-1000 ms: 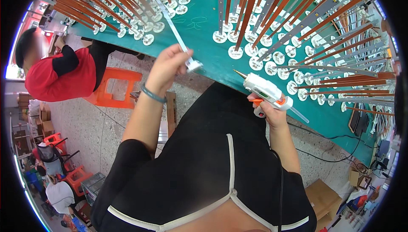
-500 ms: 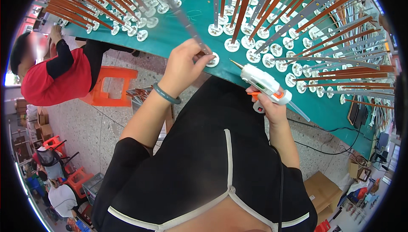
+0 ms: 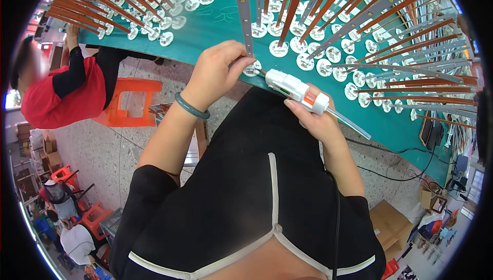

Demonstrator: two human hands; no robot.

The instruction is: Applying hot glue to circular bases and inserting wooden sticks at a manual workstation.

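The left hand (image 3: 218, 72) pinches a grey strip (image 3: 245, 10) just above its white round base (image 3: 252, 68), at the near edge of the green table (image 3: 215, 21). The right hand (image 3: 313, 118) is closed around a white glue gun (image 3: 295, 87), nozzle touching that base. The strip appears light, thin and flexible; gripping low near the disc seems steadiest. No containers are visible near either hand. Finished strips stand beyond both hands.

The left hand (image 3: 218, 72) covers the foot of the grey strip (image 3: 242, 8). The strip's top runs past the frame's edge. The glue gun (image 3: 295, 87) nozzle beside that hand is too small to tell whether it touches.
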